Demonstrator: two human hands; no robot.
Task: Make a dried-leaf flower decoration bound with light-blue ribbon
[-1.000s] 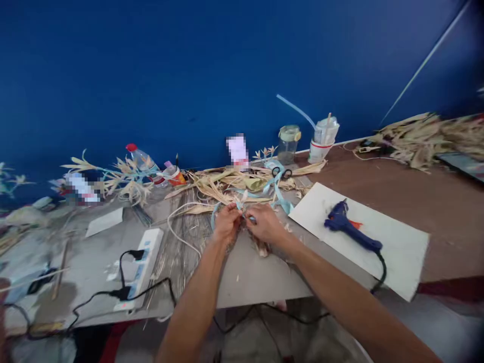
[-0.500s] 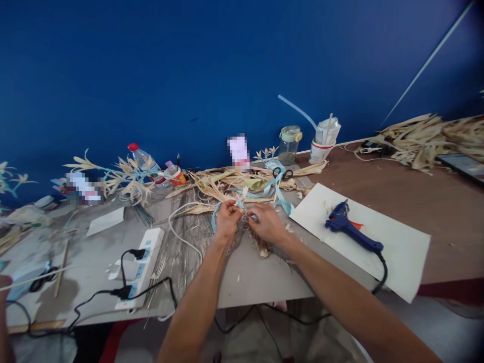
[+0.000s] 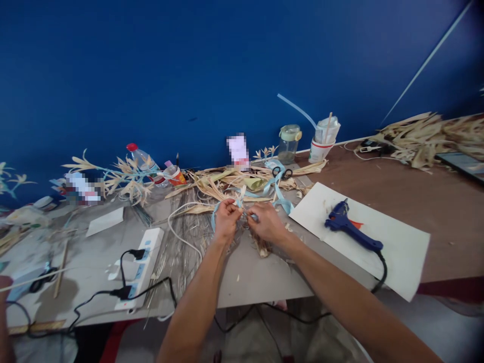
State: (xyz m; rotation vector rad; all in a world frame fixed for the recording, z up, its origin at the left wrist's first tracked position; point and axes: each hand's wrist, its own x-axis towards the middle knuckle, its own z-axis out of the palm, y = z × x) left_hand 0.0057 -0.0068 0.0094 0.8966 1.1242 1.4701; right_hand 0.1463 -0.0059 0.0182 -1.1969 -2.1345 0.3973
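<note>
My left hand (image 3: 227,220) is closed in a pinch on a small husk flower (image 3: 241,195), whose pale petals stand up above the fingertips. Close beside it, my right hand (image 3: 266,221) is pinched too, with a bit of light blue ribbon showing at its fingers. A longer light blue ribbon (image 3: 280,195) runs back from near the hands toward black-handled scissors (image 3: 283,173). Dried corn husks (image 3: 223,182) lie just behind both hands. Thin wires (image 3: 189,229) are spread over the grey table to the left.
A blue glue gun (image 3: 353,229) rests on a white board (image 3: 403,257) at the right. On the left lies a white power strip (image 3: 145,267) with black plugs. Along the wall stand a jar (image 3: 289,146), a paper cup (image 3: 320,151) and a red-capped bottle (image 3: 141,159).
</note>
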